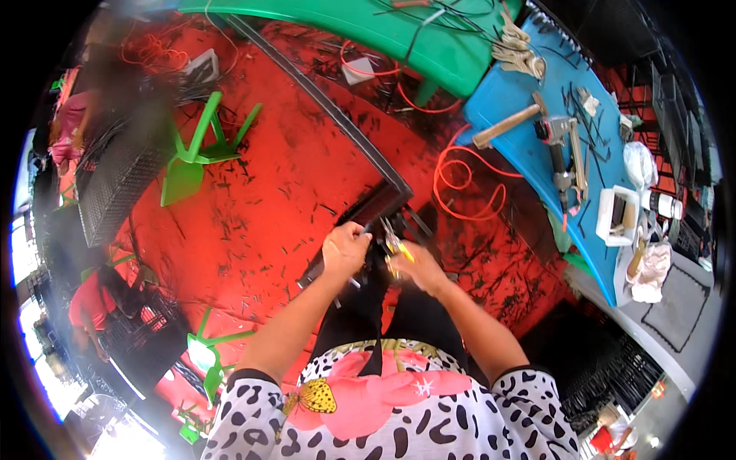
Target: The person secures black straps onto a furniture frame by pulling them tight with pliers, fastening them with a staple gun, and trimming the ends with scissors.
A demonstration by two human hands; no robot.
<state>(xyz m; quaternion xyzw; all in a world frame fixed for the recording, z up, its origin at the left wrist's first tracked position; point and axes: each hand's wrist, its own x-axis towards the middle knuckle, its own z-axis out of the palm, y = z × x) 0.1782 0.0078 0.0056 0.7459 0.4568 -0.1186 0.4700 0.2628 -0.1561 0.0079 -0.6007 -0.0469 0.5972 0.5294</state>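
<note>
In front of my lap, my right hand (pixel 420 268) is wrapped round yellow-handled pliers (pixel 397 245), whose metal jaws point up and away from me. My left hand (pixel 346 249) is closed in a pinch close beside the jaws; what its fingers hold is too small to make out. Both hands are over the near corner of a long black frame (pixel 349 130). One bar of it runs away to the far left, and a shorter side (pixel 376 205) comes back toward my knees, partly hidden by my left hand.
Black scraps litter the red floor (pixel 268 192). A blue table (pixel 529 92) on the right bears a hammer (pixel 507 125), a power tool (pixel 558 153), gloves (pixel 519 50) and a white box (pixel 617 216). An orange hose (pixel 460 213) coils beside it. Green chairs (pixel 195 149) and a person (pixel 96 307) are left.
</note>
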